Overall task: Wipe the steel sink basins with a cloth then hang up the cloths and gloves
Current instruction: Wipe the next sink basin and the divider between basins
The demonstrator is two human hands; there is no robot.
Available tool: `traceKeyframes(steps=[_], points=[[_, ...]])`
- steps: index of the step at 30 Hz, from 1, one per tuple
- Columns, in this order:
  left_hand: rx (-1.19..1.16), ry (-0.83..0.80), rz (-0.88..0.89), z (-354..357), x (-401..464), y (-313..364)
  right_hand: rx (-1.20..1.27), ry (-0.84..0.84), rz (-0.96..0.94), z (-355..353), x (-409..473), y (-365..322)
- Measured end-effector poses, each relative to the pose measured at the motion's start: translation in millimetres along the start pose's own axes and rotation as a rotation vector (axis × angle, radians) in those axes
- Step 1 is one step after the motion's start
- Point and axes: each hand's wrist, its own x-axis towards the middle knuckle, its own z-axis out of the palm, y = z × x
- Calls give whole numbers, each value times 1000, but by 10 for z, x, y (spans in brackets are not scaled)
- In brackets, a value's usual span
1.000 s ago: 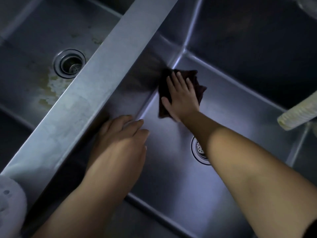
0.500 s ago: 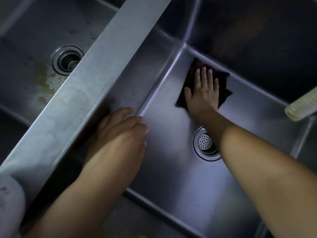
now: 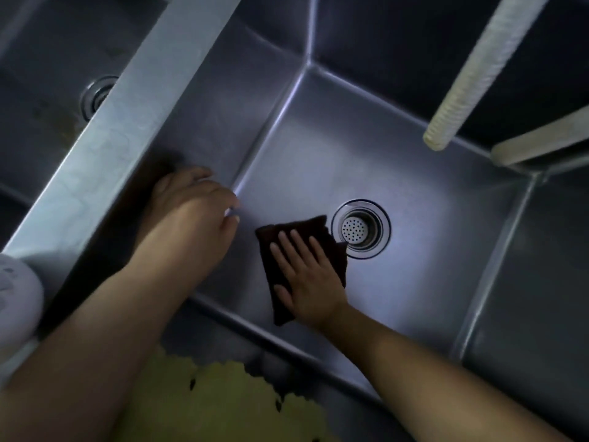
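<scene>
**Beside the drain: one cloth under one flat hand**

Beside the drain (image 3: 360, 229) of the nearer sink basin (image 3: 414, 193), a single dark cloth (image 3: 271, 269) lies flat on the steel floor, its upper right corner just short of the strainer ring. The right hand (image 3: 307, 275) is pressed on top of it, palm down, with the fingers (image 3: 298, 239) spread wide and straight, pointing toward the drain; nothing is gripped, the cloth is only pinned under the palm. Cloth edges show above the fingertips, to the left of the thumb and to the right of the hand.

To the left of the drain, the left hand (image 3: 194, 202) rests against the basin's left wall, where the wall meets the floor. Its fingers are loosely curled and hold nothing.

Two basins can be counted. The second basin (image 3: 41, 59) lies further left of the drain, beyond a broad steel divider (image 3: 127, 100), and has a drain of its own (image 3: 97, 95), partly hidden by the divider. That makes two drains.

Above and to the right of the nearer drain, two pale ribbed hoses (image 3: 478, 78) reach in over the back wall, their open ends hanging clear of the floor.

Below the drain, at the front rim, one yellow cloth (image 3: 216, 406) with a ragged edge is seen. Far left of the drain, a white rounded object (image 3: 16, 298) sits at the picture's edge; what it is cannot be told.
</scene>
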Motion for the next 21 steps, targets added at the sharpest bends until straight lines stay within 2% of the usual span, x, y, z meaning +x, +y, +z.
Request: traceKeyframes(steps=[3,5,11,14,17,21], points=[[57,7,44,-60,-32,63,-19,-44,-68,76,-525,122],[93,2,113,-94,-48,98,-30,-61,-27,82,-848,303],[125,-43,321,-208,-110,186,6,-87,351,1,-1477,697],[100,-90,396,-282,-138,257,-3,-79,439,7,-1492,578],[109,-139,435,-307,-166,301,-21,-85,372,22,-1353,414],[136,-101,435,-282,-149,264,-1,-94,198,33,-902,139]])
